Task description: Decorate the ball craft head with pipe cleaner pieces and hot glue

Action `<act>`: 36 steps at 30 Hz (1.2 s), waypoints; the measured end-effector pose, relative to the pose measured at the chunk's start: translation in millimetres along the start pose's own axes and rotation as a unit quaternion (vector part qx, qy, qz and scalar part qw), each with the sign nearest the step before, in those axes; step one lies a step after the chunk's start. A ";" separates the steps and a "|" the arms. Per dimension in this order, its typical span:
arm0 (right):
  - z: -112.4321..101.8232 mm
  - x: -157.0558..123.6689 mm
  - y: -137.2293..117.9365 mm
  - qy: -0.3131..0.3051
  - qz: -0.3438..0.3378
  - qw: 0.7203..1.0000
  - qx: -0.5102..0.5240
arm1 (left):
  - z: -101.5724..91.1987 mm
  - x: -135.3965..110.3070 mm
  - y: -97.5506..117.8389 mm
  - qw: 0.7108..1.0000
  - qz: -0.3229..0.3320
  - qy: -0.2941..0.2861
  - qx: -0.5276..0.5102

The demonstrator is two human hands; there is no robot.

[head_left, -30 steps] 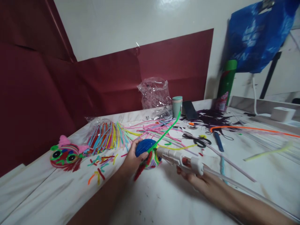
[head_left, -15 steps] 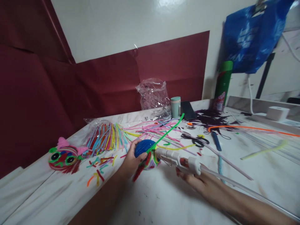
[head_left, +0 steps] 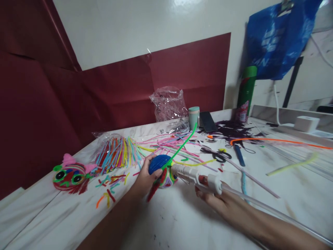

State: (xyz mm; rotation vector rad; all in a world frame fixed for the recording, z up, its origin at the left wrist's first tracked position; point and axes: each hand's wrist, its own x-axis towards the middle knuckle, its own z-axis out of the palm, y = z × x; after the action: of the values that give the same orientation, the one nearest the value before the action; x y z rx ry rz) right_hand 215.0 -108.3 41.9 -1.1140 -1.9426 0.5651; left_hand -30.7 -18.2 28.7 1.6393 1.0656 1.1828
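My left hand (head_left: 147,177) is closed around a ball-shaped craft piece (head_left: 160,164), blue on top with red, green and purple pipe-cleaner patterns below. A long green pipe cleaner (head_left: 183,144) sticks up from it to the right. In my right hand (head_left: 210,196) is a white hot glue gun (head_left: 194,174), with a clear glue stick (head_left: 270,208) running out of its back. Its nozzle meets the right side of the craft piece, beside the base of the green pipe cleaner; the exact contact point is hidden.
At the left sits a finished-looking pipe-cleaner face (head_left: 69,177). Coloured pipe cleaners (head_left: 117,154) spill from a clear bag, with cut scraps in front. Black scissors (head_left: 222,157), a blue-handled tool (head_left: 239,155), a green cup (head_left: 194,116), a phone (head_left: 208,122) and a green spray can (head_left: 247,90) lie farther back.
The free tip of the green pipe cleaner has swung to the left. Both hands, the craft piece and the glue gun stay nearly where they were; the view has shifted slightly.
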 end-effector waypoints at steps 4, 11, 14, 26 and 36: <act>0.3 -1.8 -3.7 -0.011 0.001 1.000 0.010 | 0.7 0.3 0.9 1.000 -0.006 0.006 0.000; -0.2 -0.2 -1.0 0.007 -0.001 1.000 -0.001 | -0.3 0.6 2.0 1.000 0.000 -0.006 0.001; -0.8 0.3 -3.8 -0.003 0.001 1.000 0.001 | 0.2 -0.6 4.9 1.000 -0.009 -0.004 0.011; 1.4 0.7 -4.4 0.006 -0.006 1.000 0.009 | 0.8 -0.7 8.1 1.000 -0.017 0.000 0.013; 1.3 0.1 -5.0 0.003 -0.001 1.000 0.009 | 0.5 1.0 5.2 1.000 -0.008 0.002 0.007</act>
State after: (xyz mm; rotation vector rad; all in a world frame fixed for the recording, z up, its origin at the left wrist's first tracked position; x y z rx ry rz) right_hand 211.4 -110.8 44.7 -1.1016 -1.9300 0.5771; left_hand -29.1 -18.8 33.8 1.6362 1.0903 1.1718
